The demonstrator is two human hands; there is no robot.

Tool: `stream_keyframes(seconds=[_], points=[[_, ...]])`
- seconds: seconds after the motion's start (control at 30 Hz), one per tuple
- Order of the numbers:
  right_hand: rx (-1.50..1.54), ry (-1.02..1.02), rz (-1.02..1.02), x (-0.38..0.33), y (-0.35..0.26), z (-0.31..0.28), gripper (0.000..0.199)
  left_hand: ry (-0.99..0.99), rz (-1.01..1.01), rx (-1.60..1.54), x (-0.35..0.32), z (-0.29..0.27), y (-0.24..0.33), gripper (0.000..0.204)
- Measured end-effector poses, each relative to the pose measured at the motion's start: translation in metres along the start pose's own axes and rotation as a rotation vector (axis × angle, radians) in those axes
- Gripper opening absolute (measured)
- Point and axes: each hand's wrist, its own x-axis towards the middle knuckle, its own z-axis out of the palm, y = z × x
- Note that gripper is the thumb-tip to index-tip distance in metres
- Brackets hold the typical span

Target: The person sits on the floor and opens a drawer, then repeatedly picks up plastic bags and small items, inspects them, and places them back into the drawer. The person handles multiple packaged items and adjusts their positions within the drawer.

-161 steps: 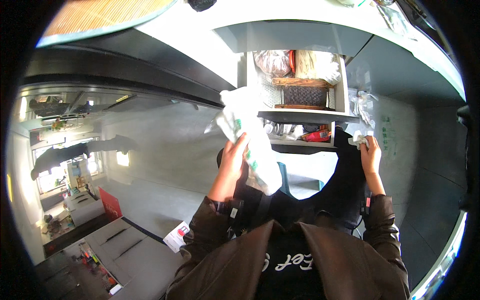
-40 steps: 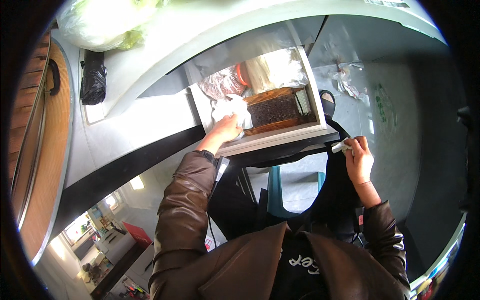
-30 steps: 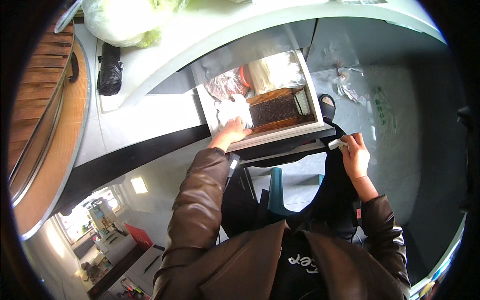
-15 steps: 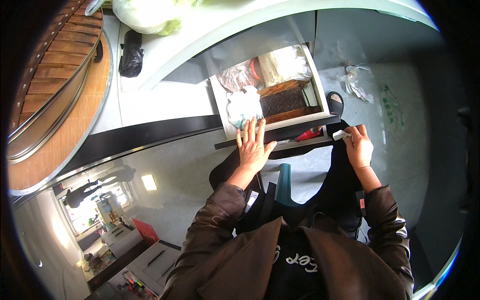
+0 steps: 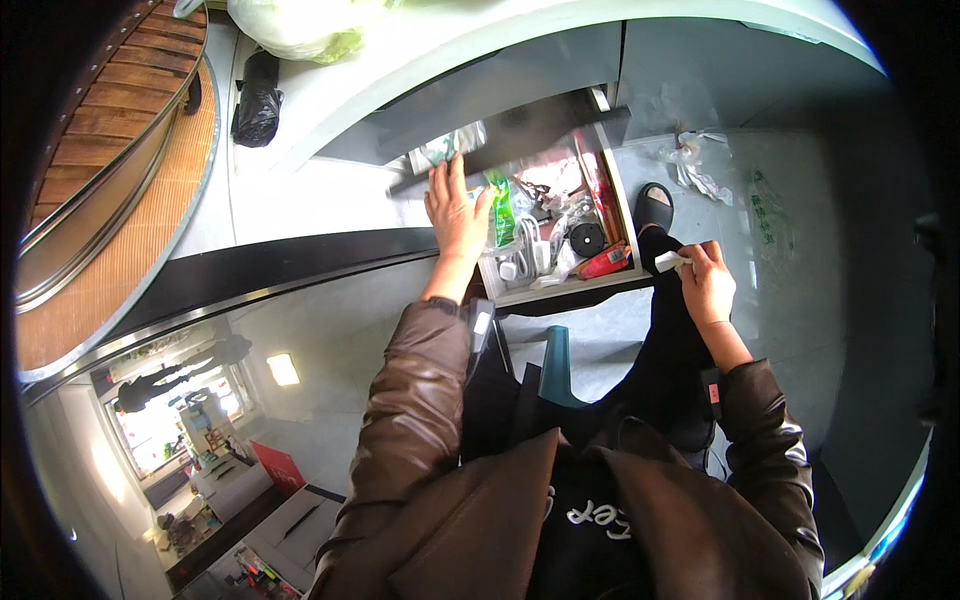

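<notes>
My left hand (image 5: 457,222) has its fingers stretched out against the dark front of the upper drawer (image 5: 545,130), which is pushed most of the way in and blurred. A white packet in it shows through the remaining gap. Below, the lower drawer (image 5: 570,294) stands pulled out. Inside lie a green packet (image 5: 502,212), a bundled white cable (image 5: 528,252), a round black disc (image 5: 587,239), a red package (image 5: 605,262) and clear plastic bags. To the right, above my knee, my right hand (image 5: 710,287) pinches a small folded white piece (image 5: 672,262), perhaps paper or tissue.
A teal stool (image 5: 560,370) is between my legs. Crumpled plastic (image 5: 700,165) lies on the floor beyond my sandalled foot (image 5: 654,207). On the white counter are a black plastic roll (image 5: 260,100) and a bagged leafy vegetable (image 5: 295,28); a slatted wooden round top (image 5: 120,130) stands left.
The upper drawer has slid inward, away from me, with my left hand on its front. This uncovers the lower drawer's contents. My right hand still holds the white piece.
</notes>
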Motion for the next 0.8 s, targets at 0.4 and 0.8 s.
stream_keyframes(seconds=[0.4,0.8], points=[[-0.043,-0.023,-0.004,-0.004,0.005,0.006,0.015,-0.238,-0.312,0.267,-0.243,-0.098,-0.076,0.058],[-0.181,-0.015,-0.038,-0.008,0.017,0.020,0.017,-0.126,-0.258,0.264,-0.248,-0.095,-0.068,0.044]])
